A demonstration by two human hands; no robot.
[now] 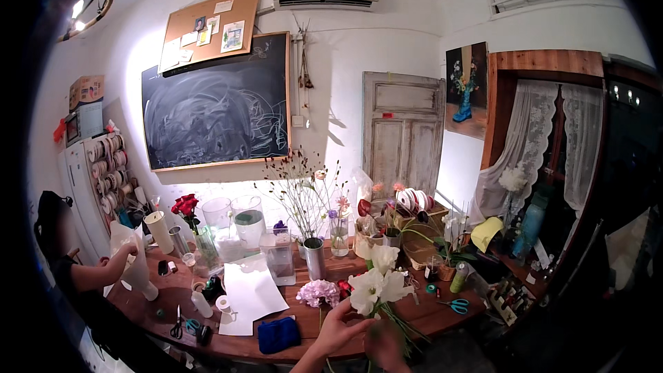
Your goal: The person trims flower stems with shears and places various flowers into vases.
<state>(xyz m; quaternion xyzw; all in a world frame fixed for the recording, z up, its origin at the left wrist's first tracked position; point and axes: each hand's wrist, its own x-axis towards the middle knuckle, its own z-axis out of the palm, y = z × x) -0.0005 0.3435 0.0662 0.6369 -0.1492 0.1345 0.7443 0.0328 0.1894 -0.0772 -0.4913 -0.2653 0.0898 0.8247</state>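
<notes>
White flowers with broad petals point(368, 292) rise over the front of the wooden table, between and above my hands. My left hand point(339, 329) has its thumb and fingers around the stems just under the blooms. My right hand point(386, 344) is lower and blurred, at the green stems point(406, 326); its grip cannot be made out. A pink hydrangea head point(318, 293) lies to the left of the white blooms, with small red flowers point(344, 288) beside it. A blue cloth pouch point(279, 334) lies left of my left hand.
Teal-handled scissors point(457, 305) lie at right; black scissors point(177, 324) and white paper point(251, 292) at left. A metal vase point(314, 259) holds tall dried stems behind the hydrangea. Glass vases point(248, 220) stand farther back. At far left a person point(77, 274) handles a paper wrap.
</notes>
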